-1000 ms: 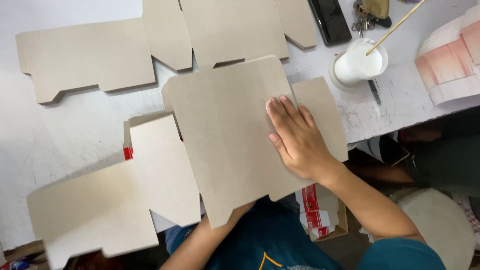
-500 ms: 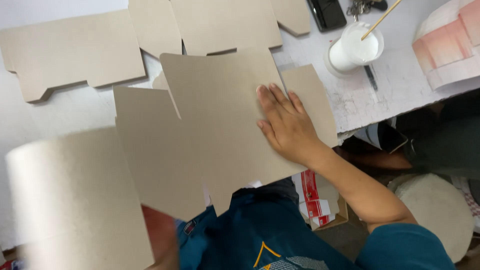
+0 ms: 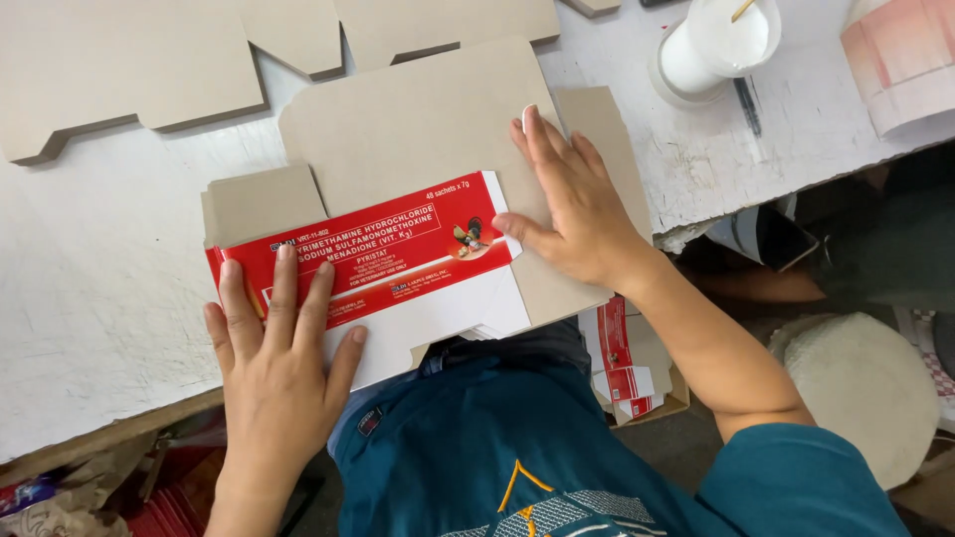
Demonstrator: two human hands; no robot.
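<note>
- My left hand (image 3: 279, 348) lies flat, fingers spread, on the folded red-and-white panel; right hand (image 3: 572, 204) flat on the grey carton blank (image 3: 418, 129). Neither grips.
- Blank sits at the table's (image 3: 90, 298) near edge, partly overhanging.
- Risk: fold could spring back or crease crooked if my press is uneven; overhang could let it slip.
- Long axis runs left-right, tilted slightly up to the right; print side faces up.

light: bright, even daylight | shadows: soft | focus: sharp | glare: none
</note>
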